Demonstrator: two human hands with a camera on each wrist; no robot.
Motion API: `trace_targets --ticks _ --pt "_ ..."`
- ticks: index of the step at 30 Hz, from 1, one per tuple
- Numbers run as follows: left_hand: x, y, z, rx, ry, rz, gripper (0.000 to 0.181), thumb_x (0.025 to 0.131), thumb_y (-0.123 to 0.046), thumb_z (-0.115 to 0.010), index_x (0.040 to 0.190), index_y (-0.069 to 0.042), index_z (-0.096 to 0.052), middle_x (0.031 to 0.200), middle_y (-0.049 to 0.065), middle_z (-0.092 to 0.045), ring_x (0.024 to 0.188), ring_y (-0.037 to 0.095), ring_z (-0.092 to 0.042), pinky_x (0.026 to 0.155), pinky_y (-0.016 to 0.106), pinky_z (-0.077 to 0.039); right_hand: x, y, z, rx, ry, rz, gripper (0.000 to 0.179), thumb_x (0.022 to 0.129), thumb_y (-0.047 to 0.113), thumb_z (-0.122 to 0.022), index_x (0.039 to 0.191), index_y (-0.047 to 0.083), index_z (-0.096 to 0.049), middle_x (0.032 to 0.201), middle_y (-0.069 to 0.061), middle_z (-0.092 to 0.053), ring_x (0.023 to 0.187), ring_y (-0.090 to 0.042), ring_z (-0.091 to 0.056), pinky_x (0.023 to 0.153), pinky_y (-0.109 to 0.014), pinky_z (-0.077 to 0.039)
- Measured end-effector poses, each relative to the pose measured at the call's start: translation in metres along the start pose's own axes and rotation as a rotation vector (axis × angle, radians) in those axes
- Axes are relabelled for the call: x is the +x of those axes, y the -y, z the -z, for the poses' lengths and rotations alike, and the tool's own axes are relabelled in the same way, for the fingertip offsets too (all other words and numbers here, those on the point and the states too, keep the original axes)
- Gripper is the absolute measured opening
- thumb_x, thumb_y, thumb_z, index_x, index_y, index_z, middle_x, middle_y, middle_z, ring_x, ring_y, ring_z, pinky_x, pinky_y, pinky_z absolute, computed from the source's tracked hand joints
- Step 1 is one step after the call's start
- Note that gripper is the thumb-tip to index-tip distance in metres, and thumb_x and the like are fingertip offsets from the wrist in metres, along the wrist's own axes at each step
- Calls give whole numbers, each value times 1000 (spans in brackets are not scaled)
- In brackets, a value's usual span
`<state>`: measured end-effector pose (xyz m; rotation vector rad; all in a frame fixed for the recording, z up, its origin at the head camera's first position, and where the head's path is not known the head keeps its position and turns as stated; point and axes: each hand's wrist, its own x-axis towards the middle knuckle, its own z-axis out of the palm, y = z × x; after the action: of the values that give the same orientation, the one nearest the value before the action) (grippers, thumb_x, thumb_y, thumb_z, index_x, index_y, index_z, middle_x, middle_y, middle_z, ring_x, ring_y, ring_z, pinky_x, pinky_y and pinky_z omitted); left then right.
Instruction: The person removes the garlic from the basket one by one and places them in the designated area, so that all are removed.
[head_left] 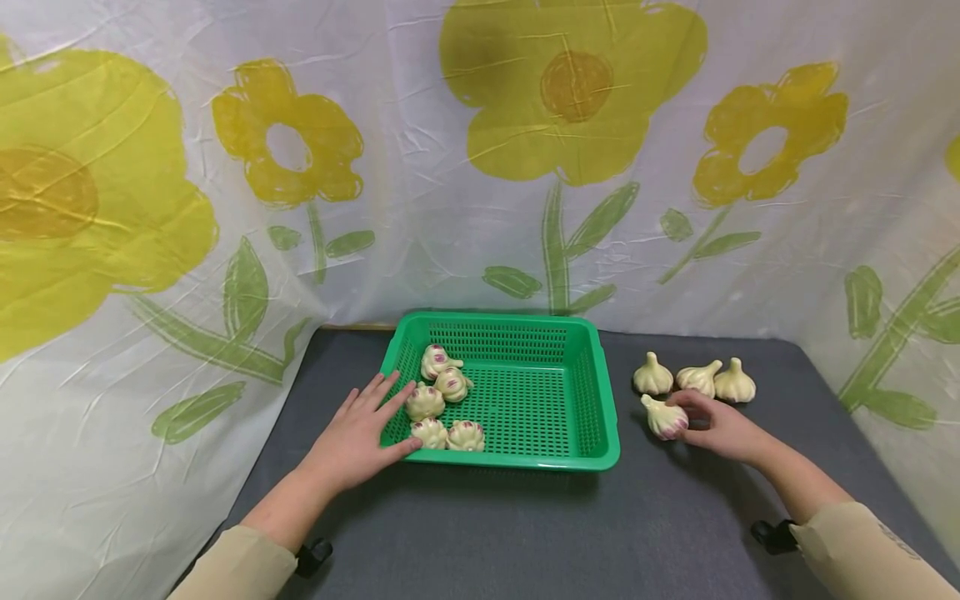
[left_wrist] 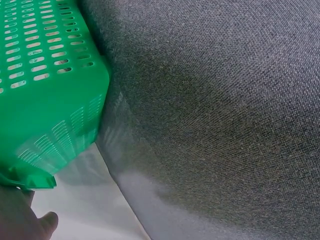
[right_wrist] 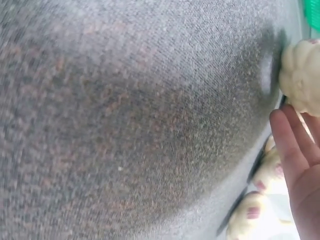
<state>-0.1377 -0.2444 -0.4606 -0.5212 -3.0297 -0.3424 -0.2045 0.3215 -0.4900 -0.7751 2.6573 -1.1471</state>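
My right hand (head_left: 716, 427) pinches a garlic bulb (head_left: 666, 418) between thumb and fingers, close over the dark table to the right of the basket. In the right wrist view this garlic bulb (right_wrist: 301, 75) shows at the right edge, beside the fingertips. Just behind the hand, a row of 3 more garlic bulbs (head_left: 696, 379) lies on the table. My left hand (head_left: 352, 442) spreads its fingers straight over the left side of the green basket (head_left: 609, 417), touching its rim. Several garlic bulbs (head_left: 425, 402) with purple marks lie along the basket's left side.
The dark cloth-covered table (head_left: 525, 533) extends in front of the basket. Behind it and along both sides hangs a white curtain (head_left: 405, 208) with yellow flowers. In the left wrist view, the basket's perforated wall (left_wrist: 45, 110) stands close to the left hand.
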Motion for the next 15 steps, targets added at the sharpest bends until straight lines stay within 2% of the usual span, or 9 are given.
trace_targets --ticks 5,9,12,15 --pt "0 -1 1 3 4 0 86 89 -71 -52 159 -28 -26 165 6 -16 151 30 -12 118 59 -14 -4 -1 5 -10 8 -34 36 88 5 -74 120 5 -57 126 -21 -55 115 -48 -56 84 -51 -55" --pt "1 -1 1 -2 7 1 87 89 -73 -51 159 -29 -25 165 5 -16 151 30 -12 118 59 -13 -7 -4 8 -26 -1 -49 37 86 8 -77 118 6 -57 122 -18 -57 112 -46 -58 81 -50 -55" --pt "1 0 1 4 8 0 87 89 -73 -50 159 -29 -25 165 5 -16 151 30 -12 118 59 -13 -8 -6 8 -56 -12 -59 44 85 12 -79 122 2 -56 121 -18 -58 110 -42 -59 81 -48 -56" --pt "1 1 -1 8 5 -3 87 89 -72 -52 159 -28 -25 165 6 -16 151 31 -12 118 60 -14 -7 -7 7 -85 -17 -81 56 85 16 -80 130 -3 -52 127 -23 -56 111 -42 -59 83 -48 -55"
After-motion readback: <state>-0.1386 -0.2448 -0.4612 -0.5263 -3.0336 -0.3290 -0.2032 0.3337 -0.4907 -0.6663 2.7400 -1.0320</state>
